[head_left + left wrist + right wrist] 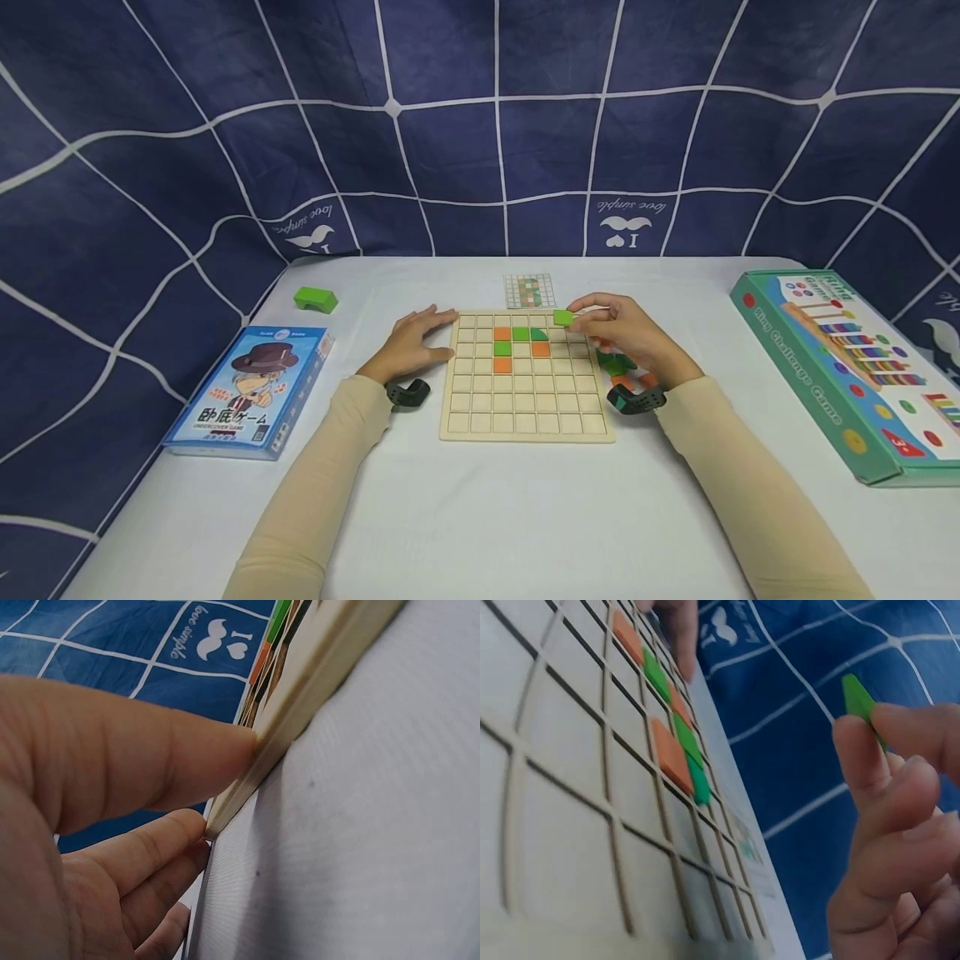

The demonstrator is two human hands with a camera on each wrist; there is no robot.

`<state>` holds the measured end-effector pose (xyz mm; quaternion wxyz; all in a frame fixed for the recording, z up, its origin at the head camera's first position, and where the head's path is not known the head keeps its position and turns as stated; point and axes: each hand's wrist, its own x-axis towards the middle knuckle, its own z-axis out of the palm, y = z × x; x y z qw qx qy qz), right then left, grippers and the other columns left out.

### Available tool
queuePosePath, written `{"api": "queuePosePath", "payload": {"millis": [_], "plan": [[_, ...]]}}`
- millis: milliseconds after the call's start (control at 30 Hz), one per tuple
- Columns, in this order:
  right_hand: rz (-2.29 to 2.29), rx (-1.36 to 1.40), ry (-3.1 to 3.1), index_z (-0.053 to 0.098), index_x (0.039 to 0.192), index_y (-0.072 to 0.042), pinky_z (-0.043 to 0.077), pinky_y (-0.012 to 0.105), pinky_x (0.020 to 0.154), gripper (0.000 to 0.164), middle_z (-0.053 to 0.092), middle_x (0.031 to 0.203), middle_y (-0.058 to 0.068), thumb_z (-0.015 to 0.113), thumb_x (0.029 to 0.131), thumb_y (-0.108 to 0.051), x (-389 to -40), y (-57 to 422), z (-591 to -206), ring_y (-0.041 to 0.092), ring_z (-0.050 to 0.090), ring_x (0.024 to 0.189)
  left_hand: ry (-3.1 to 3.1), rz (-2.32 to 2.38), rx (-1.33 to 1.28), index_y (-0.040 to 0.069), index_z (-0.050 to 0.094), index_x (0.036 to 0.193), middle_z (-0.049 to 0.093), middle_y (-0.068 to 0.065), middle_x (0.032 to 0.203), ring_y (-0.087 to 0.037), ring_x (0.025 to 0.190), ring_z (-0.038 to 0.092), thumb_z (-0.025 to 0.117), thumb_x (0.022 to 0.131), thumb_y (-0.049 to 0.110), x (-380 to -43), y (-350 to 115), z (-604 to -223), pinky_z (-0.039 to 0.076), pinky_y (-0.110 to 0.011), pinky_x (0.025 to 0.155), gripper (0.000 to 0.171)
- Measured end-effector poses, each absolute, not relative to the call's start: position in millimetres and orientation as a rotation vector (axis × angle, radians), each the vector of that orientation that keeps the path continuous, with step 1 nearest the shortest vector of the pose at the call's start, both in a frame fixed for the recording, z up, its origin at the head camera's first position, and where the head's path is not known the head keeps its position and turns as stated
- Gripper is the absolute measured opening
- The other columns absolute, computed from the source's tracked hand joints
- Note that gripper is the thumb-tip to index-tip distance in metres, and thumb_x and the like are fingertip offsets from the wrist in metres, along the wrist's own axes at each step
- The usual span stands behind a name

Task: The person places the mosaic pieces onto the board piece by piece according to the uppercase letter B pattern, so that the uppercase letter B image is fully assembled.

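A square wooden grid board point(525, 400) lies flat on the white table. Several orange and green tiles fill cells in its upper part, among them an orange tile point(502, 365) and a dark green rounded tile point(538, 334). My left hand point(411, 342) touches the board's left edge with thumb and fingertips, fingers fairly straight; the left wrist view shows the thumb point(187, 754) against the wooden side. Above the board's upper right corner, my right hand point(618, 329) pinches a light green square tile point(563, 317) between thumb and finger, and the right wrist view shows this tile raised off the board.
Loose green and orange tiles point(617, 365) lie beside the board, partly under my right wrist. A pattern card point(529, 292) lies beyond the board. A green arch block point(315, 299) and a blue game box point(251, 392) are at left, a large green game box point(847, 375) at right.
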<state>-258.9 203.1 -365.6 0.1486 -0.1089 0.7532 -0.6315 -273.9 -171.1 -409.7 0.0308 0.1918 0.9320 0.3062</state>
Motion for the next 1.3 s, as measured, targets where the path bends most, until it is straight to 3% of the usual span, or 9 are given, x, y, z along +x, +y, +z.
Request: {"api": "queuePosePath", "payload": {"millis": [433,800,967,1300], "plan": [[-1.85,-0.32,2.142,0.061,0.136,0.003,0.043,0.023,0.056,0.038,0.079,0.09,-0.002,0.074,0.101,-0.003,-248,160,-383,0.01,0.05,0.062,2.862,0.944,0.578,0.006,0.052,0.16,0.046,-0.013,0.168,-0.035,0.164,0.025,0.076,0.093,0.023,-275,-171,-409,0.008,-0.051,0.136,0.073],[-1.84,-0.411,2.143,0.06,0.135,0.009,0.042,0.02,0.053,0.034,0.08,0.089,-0.004,0.069,0.102,0.001,-245,148,-395,0.009,0.05,0.058,2.862,0.945,0.577,0.006,0.052,0.16,0.046,-0.013,0.168,-0.035,0.164,0.025,0.076,0.093,0.022,-276,-172,-411,0.008,-0.051,0.136,0.073],[-1.803,-0.438,2.162,0.059,0.135,0.011,0.044,0.02,0.052,0.035,0.081,0.092,0.002,0.067,0.103,0.0,-247,150,-401,0.008,0.051,0.059,2.861,0.949,0.58,0.006,0.052,0.16,0.047,-0.013,0.168,-0.035,0.164,0.025,0.077,0.094,0.022,-276,-173,-412,0.008,-0.051,0.136,0.073],[-1.659,-0.537,2.234,0.065,0.125,0.012,0.043,0.02,0.052,0.027,0.072,0.093,0.006,0.069,0.1,0.003,-246,152,-407,0.009,0.051,0.062,2.859,0.948,0.581,0.006,0.052,0.16,0.046,-0.013,0.168,-0.034,0.164,0.025,0.076,0.093,0.023,-276,-172,-411,0.007,-0.05,0.136,0.073]]}}
